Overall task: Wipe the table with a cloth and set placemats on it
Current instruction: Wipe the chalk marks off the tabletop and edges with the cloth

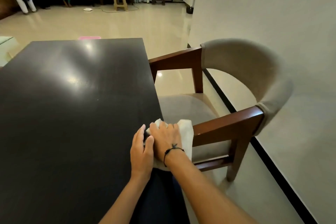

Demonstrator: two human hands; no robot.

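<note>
A dark glossy table (pixel 72 105) fills the left and middle of the view. At its near right edge lies a white cloth (pixel 187 132), partly hanging off the edge. My right hand (pixel 166 139), with a black cord bracelet at the wrist, presses down on the cloth and covers most of it. My left hand (pixel 141 148) lies flat on the table right beside it, fingers together, its thumb touching the right hand. No placemats are on the tabletop.
A wooden armchair (pixel 227 127) with beige padding stands tight against the table's right side, next to a white wall (pixel 272 14). A pink flat object (pixel 90 38) shows beyond the table's far edge. Stools and a red sofa stand far back across the tiled floor.
</note>
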